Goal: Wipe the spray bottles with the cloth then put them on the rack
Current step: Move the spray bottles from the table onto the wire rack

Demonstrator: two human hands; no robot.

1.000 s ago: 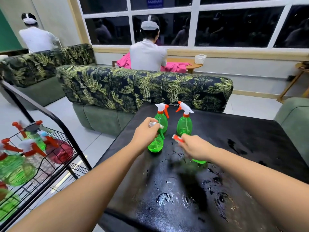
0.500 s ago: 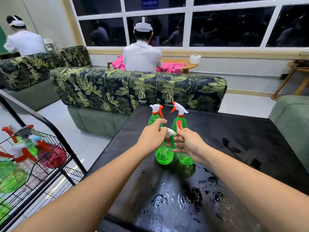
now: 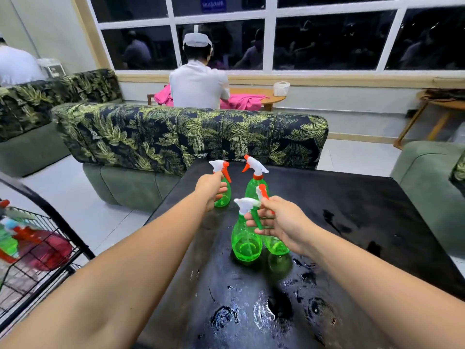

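Observation:
Four green spray bottles are on the wet black table. My left hand grips the far left spray bottle, which has a white head and an orange trigger. Beside it the far right bottle stands free and upright. Closer to me, my right hand grips two bottles by their necks: a green-trigger bottle and an orange-trigger bottle tilted behind it. I cannot tell whether these two are lifted off the table. No cloth is in view.
A black wire rack stands at the left, its basket holding several green and red spray bottles. A leaf-patterned sofa backs onto the table's far edge. A green armchair is at the right. Water puddles lie on the near tabletop.
My left hand let go of the green-trigger bottle and reached back to grip the far left bottle. My right hand now holds both near bottles.

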